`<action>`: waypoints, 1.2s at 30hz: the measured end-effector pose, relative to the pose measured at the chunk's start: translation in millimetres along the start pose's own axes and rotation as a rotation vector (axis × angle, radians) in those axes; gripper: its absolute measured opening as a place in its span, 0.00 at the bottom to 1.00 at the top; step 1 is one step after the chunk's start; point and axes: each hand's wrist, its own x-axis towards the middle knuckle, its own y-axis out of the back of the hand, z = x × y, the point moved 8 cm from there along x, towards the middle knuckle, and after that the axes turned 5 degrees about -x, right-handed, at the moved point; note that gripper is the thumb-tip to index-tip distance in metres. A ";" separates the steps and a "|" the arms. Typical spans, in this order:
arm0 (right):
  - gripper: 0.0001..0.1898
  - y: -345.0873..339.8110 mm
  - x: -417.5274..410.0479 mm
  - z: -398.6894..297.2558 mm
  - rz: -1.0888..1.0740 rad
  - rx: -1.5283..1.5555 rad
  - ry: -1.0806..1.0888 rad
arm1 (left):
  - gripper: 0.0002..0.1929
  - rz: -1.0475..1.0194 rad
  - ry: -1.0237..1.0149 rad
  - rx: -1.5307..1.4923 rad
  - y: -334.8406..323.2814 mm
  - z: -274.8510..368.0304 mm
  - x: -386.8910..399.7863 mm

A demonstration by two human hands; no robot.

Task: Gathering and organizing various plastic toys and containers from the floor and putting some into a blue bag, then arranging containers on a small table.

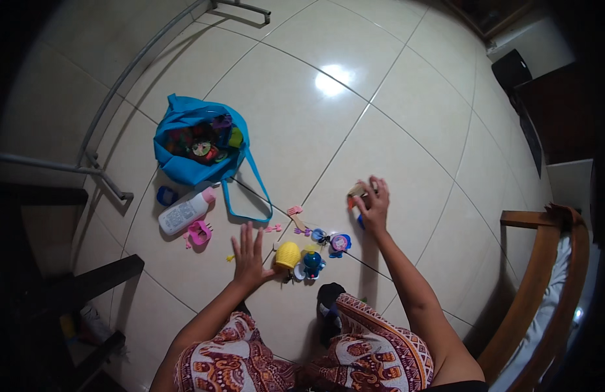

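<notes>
My left hand (249,259) is spread just above the tiled floor, its thumb at the lower edge of a yellow basket-weave plastic toy (288,255). My right hand (374,210) curves over a small beige and orange object (355,192); blur hides whether the fingers grip it. A blue piece (361,222) shows beside that hand. Between my hands lie a dark blue toy figure (312,264), a blue toy with a round picture (339,243), a clear blue round piece (318,234), a pink toy fork (295,210) and purple bow-shaped pieces (302,231).
A blue fabric bag (194,169) full of toys stands open at the left, its strap looped on the floor. Near it lie a white bottle with a pink cap (185,213) and a pink plastic piece (199,232). A metal frame (106,105) and wooden furniture (528,294) flank the floor.
</notes>
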 end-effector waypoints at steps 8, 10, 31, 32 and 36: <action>0.21 -48.1 -21.6 -123.3 -0.359 0.390 0.402 | 0.56 -0.077 -0.234 0.148 -27.4 14.4 17.1; 0.24 -46.2 -28.5 -124.2 -0.497 0.697 0.211 | 0.56 -0.085 -0.286 -0.003 -24.6 21.6 19.7; 0.20 -74.4 -50.9 -141.2 -0.388 0.914 -0.120 | 0.31 0.071 -0.031 -1.528 -13.0 40.4 78.9; 0.19 -83.4 -55.2 -134.5 -0.358 0.966 -0.202 | 0.27 0.075 0.000 -1.581 -17.1 37.9 78.4; 0.18 -90.9 -54.8 -135.2 -0.299 1.128 -0.350 | 0.23 0.100 0.087 -1.777 -24.5 34.2 76.1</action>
